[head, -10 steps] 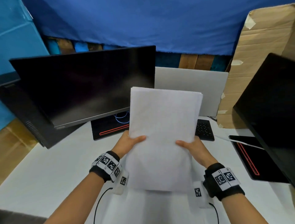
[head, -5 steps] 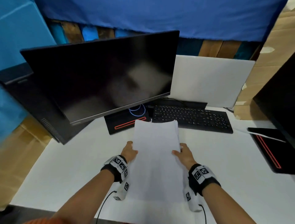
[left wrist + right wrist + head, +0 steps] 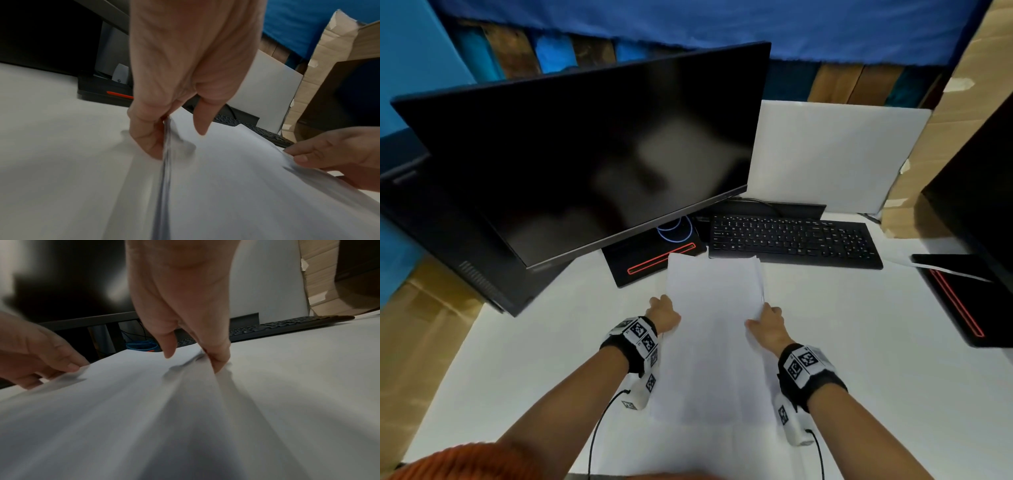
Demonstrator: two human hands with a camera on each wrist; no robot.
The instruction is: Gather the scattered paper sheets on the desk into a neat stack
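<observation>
A stack of white paper sheets (image 3: 714, 335) lies lengthwise on the white desk (image 3: 527, 349), its far end near the keyboard. My left hand (image 3: 662, 313) pinches the stack's left edge (image 3: 167, 146), thumb on top and fingers underneath. My right hand (image 3: 767, 325) pinches the right edge (image 3: 209, 363) the same way. The paper stack (image 3: 236, 186) sags a little between the two hands, and its edges look roughly aligned. In the right wrist view the paper stack (image 3: 123, 402) fills the foreground.
A black monitor (image 3: 585, 154) stands at the back left on a base with a red stripe (image 3: 654, 260). A black keyboard (image 3: 791, 240) lies just beyond the paper. A white board (image 3: 832, 157) leans behind it. A second monitor (image 3: 976, 212) and cardboard stand at right.
The stack, held upright in front of me a second ago, has been lowered flat toward the desk. Both hands kept their grip on its side edges.
</observation>
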